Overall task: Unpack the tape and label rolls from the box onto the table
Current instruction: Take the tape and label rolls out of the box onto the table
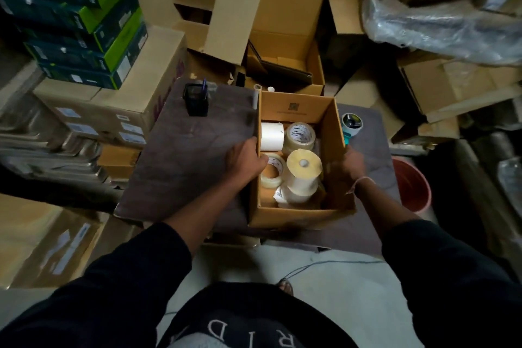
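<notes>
5 rolls sit in the cardboard box (296, 214), none unpacked onto the table (183, 155); left hand (245, 161) and right hand (348, 168) clasp its walls.

One open cardboard box (296, 214) stands on the one dark bench (186, 155). Inside it, two white label rolls show clearly: one lying at the far left (271, 136) and one standing upright at the centre (303, 171). Two clear tape rolls (300, 137) also show, one far and one at the near left (272, 171). At least one more pale roll (288, 196) lies near, half hidden, so the full count is unsure. Two hands are in view, the left hand (245, 162) and the right hand (350, 166). On the bench outside the box: one black pen holder (195, 99) with one blue pen (204, 88), and one teal tape dispenser (351, 124). One red bucket (413, 186) stands to the right.
</notes>
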`<act>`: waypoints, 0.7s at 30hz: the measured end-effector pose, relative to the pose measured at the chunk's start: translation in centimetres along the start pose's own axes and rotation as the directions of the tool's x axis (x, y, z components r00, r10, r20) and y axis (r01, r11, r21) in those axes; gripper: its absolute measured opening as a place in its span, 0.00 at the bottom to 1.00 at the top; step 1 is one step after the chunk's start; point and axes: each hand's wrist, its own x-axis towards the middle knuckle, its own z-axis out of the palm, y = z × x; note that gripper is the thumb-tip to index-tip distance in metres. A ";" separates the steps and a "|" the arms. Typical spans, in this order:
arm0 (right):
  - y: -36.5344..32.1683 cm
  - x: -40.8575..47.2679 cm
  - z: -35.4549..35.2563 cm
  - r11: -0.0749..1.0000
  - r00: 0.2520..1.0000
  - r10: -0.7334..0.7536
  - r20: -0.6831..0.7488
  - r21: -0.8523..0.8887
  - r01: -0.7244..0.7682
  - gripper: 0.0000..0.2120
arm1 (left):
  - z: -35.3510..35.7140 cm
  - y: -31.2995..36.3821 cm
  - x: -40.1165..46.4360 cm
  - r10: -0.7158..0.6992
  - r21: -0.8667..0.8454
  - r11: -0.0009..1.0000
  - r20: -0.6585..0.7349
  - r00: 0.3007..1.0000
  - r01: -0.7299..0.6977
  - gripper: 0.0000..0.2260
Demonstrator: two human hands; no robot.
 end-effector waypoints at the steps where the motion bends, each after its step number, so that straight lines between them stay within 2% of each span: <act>1: 0.3 0.1 -0.1 1.000 1.000 0.003 0.001 0.005 -0.003 0.21 | 0.3 0.2 0.1 0.008 0.008 1.000 -0.007 1.000 -0.008 0.11; 6: 1.8 0.1 -0.9 0.999 1.000 0.022 -0.010 0.026 -0.022 0.18 | 1.4 1.4 0.7 0.032 0.053 0.998 -0.020 0.999 -0.031 0.17; 9: 2.3 0.3 -1.8 0.998 1.000 0.027 0.015 0.051 -0.028 0.17 | 2.2 1.9 0.5 0.036 0.053 0.998 -0.034 0.999 -0.034 0.16; 11: 1.8 0.0 -2.1 0.998 1.000 0.016 -0.022 0.062 -0.015 0.16 | 2.6 1.8 0.4 0.043 0.063 0.997 -0.063 0.997 -0.039 0.17; 13: 1.0 -0.4 -2.1 0.994 0.964 -0.112 -0.239 -0.010 0.113 0.18 | 2.7 1.5 0.3 0.046 0.053 0.998 -0.091 0.995 -0.041 0.17; 14: 0.5 -0.6 -2.0 0.970 0.906 -0.242 -0.348 -0.106 0.219 0.18 | 2.7 1.4 0.3 0.047 0.043 0.998 -0.097 0.994 -0.043 0.17; 15: -0.1 -0.7 -1.9 0.920 0.829 -0.391 -0.399 -0.204 0.336 0.19 | 2.7 1.2 0.3 0.045 0.036 0.998 -0.097 0.994 -0.041 0.18; 16: -0.7 -0.7 -1.6 0.859 0.774 -0.511 -0.375 -0.261 0.441 0.20 | 2.7 1.1 0.3 0.039 0.029 0.999 -0.095 0.995 -0.037 0.18; 17: -1.4 -0.7 -1.2 0.815 0.765 -0.576 -0.287 -0.271 0.512 0.23 | 2.8 1.1 0.3 0.031 0.024 0.999 -0.091 0.995 -0.029 0.17; 18: -1.9 -0.7 -0.6 0.801 0.795 -0.587 -0.155 -0.259 0.540 0.29 | 2.9 1.0 0.4 0.024 0.015 1.000 -0.087 0.996 -0.022 0.17; 21: -3.0 -0.7 1.3 0.836 0.885 -0.421 0.198 -0.293 0.463 0.49 | 3.0 0.7 0.4 0.008 -0.031 0.999 -0.067 0.998 -0.011 0.16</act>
